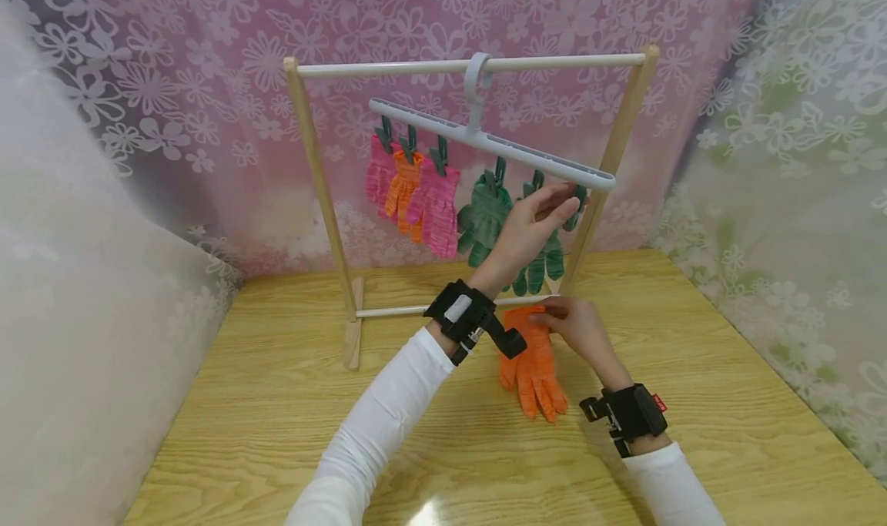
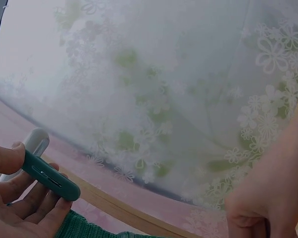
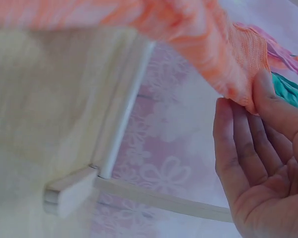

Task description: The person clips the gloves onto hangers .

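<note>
My left hand [image 1: 528, 222] is up at the right end of a grey clip hanger [image 1: 443, 129], its thumb and fingers on a dark green clothespin [image 2: 52, 179]. Lower down, my right hand [image 1: 578, 327] pinches an orange glove [image 1: 532, 356] by its cuff, and the glove's fingers dangle downward. In the right wrist view the thumb presses the orange cuff [image 3: 251, 59] against the fingertips. Two green gloves [image 1: 485, 212] hang from clips beside my left hand, one partly hidden by it. On the hanger's left half hang two pink gloves [image 1: 438, 210] with an orange glove [image 1: 403, 191] between them.
The hanger hooks over the top bar [image 1: 388, 68] of a wooden rack, tilted down to the right. The rack's posts [image 1: 322, 195] stand on a wood-grain table [image 1: 277, 418]. Flowered curtains [image 1: 208, 64] surround the table at the back and sides.
</note>
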{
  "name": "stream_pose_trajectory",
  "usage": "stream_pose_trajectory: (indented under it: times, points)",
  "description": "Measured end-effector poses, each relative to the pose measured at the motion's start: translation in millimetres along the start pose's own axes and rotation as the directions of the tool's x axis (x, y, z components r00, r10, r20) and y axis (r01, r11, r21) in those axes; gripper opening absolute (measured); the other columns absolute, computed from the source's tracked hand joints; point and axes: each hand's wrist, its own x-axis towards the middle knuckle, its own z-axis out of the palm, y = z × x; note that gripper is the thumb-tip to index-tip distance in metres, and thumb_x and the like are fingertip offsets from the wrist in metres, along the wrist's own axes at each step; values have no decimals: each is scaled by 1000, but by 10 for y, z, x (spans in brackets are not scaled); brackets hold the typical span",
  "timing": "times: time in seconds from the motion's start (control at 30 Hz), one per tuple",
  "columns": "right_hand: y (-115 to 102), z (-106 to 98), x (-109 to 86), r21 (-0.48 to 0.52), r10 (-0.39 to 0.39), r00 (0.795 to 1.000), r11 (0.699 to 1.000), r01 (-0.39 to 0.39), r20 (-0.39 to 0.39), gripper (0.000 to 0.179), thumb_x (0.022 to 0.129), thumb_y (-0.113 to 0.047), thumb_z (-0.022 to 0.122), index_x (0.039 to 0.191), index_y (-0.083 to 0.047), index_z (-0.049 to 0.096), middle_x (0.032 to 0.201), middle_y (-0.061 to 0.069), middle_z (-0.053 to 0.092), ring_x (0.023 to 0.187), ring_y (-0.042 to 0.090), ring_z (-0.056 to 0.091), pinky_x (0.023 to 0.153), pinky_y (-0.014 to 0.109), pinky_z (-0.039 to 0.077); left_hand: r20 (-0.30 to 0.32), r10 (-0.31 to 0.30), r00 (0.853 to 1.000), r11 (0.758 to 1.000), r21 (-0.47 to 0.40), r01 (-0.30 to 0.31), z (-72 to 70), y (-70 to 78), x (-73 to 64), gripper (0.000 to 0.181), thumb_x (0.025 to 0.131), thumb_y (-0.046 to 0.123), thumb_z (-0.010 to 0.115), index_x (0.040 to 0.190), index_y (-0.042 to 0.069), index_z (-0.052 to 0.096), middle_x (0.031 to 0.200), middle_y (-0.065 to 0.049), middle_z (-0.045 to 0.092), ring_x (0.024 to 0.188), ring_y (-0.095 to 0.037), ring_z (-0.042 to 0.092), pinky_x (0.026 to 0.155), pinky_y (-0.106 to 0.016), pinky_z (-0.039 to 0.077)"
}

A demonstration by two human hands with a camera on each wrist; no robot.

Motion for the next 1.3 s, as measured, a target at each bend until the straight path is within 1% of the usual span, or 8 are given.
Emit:
stream_pose_trajectory:
  times: [0.17,0.37,0.57,0.7,0.77,0.83,1.0,1.3]
  points:
    - [-105,-107,14,-13,-46,995,999,45,-84,25,96,-11,71,114,6,72,98,23,74,76,31,72,69,40,62,-5,-10,1000,1000,-15,10,5,-9,7,44,107,17,54,148,4,49,143,-15,57,129,-19,57,101,-18,47]
    - [-243,-224,10,-42,-72,975,997,64,-209,28,98,-19,70,115,4,74,100,24,74,80,35,72,67,31,60,-28,-20,999,1000,-17,19,22,-2,18,43,106,18,56,147,5,51,140,-13,60,127,-16,58,99,-18,48]
    - [-368,-331,33,-30,-109,914,994,106,-391,27,96,-16,72,115,4,74,98,24,74,83,39,70,66,10,48,-65,-19,998,999,-49,16,49,-9,22,41,105,19,58,144,5,55,138,-12,61,124,-13,59,99,-20,49]
    - [-433,-393,73,-43,-146,865,989,143,-479,22,97,-15,72,111,1,76,97,23,75,81,40,70,67,3,44,-97,-12,995,998,-56,7,60,-15,28,38,105,20,60,140,6,59,136,-12,63,120,-11,61,99,-22,50]
    - [-452,-415,93,-61,-160,845,987,150,-511,22,97,-16,72,110,0,77,96,21,75,78,34,71,67,2,43,-106,-11,994,999,-54,5,64,-10,31,37,104,20,60,138,7,60,135,-11,64,118,-9,62,99,-23,50]
    - [-469,-430,110,-70,-169,826,985,156,-537,22,96,-17,73,109,-1,78,93,20,76,74,17,71,66,2,43,-115,-10,993,999,-50,5,62,-4,32,36,104,21,61,136,7,61,133,-11,65,116,-8,62,98,-23,50]
    - [-500,-450,137,-55,-176,792,983,178,-585,22,95,-18,75,107,0,78,92,21,75,70,-20,53,65,3,44,-136,-14,991,999,-42,9,52,9,32,32,103,22,63,131,7,65,130,-9,67,115,-8,63,96,-24,51]
    - [-547,-465,154,-19,-171,754,978,206,-634,25,94,-19,76,109,0,77,97,20,75,73,-19,55,67,3,46,-150,-40,988,998,-57,31,66,-17,48,31,103,19,63,129,4,65,130,-13,67,116,-14,64,91,-20,51]
